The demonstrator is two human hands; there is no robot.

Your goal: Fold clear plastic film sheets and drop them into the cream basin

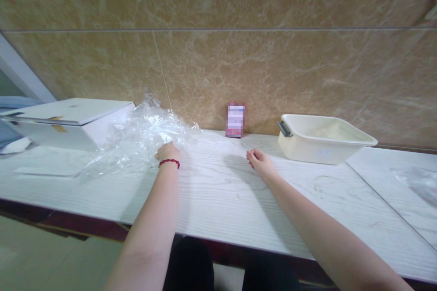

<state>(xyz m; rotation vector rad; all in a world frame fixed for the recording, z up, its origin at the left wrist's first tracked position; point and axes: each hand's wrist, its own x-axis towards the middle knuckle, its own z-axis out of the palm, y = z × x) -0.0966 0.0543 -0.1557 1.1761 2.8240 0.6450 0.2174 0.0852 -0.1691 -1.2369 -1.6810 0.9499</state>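
Observation:
My left hand [168, 151], with a red beaded bracelet at the wrist, is closed at the right edge of a crumpled heap of clear plastic bags [146, 122]. Its fingers curl into the thin plastic and are partly hidden from me. Over the table to the right, my right hand [258, 162] has its fingers curled together, with nothing visible in them. It is between a small upright card or phone [235, 120], blurred into blocks, and a cream plastic bin [307, 148] with a grey handle.
A white box [75, 122] with its lid down stands at the left, with bluish cloth [13, 113] beyond it. More clear plastic [419, 182] lies at the far right. Behind the white wood-grain table [211, 195] rises a brown marbled wall [218, 63].

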